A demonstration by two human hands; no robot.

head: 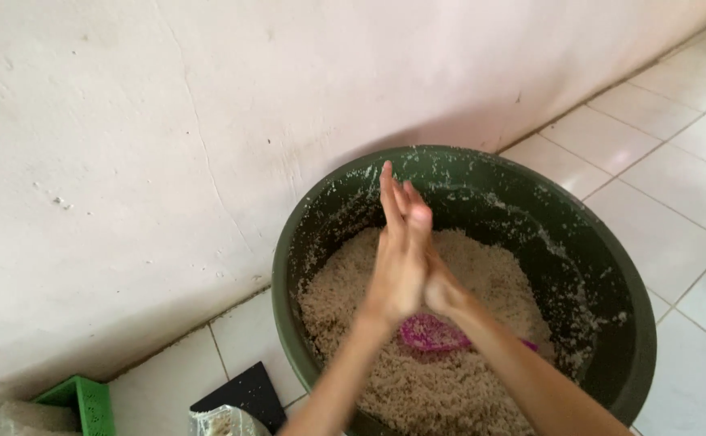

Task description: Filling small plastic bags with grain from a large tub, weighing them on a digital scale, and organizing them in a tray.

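A large dark green basin (611,266) stands on the tiled floor against the wall, about half full of pale grated or grainy food (418,379), with bits stuck to its inner wall. My left hand (397,258) and my right hand (438,282) are pressed palm to palm above the middle of the basin, fingers straight and pointing away from me. Neither hand holds anything. Under my wrists a pink scoop or spoon (432,333) lies on the grainy food, partly hidden by my right forearm.
A pale pink wall (167,145) rises right behind the basin. White floor tiles (676,178) spread to the right. At the bottom left are a green plastic crate (86,401), a black flat object (244,393) and a clear bag (224,422).
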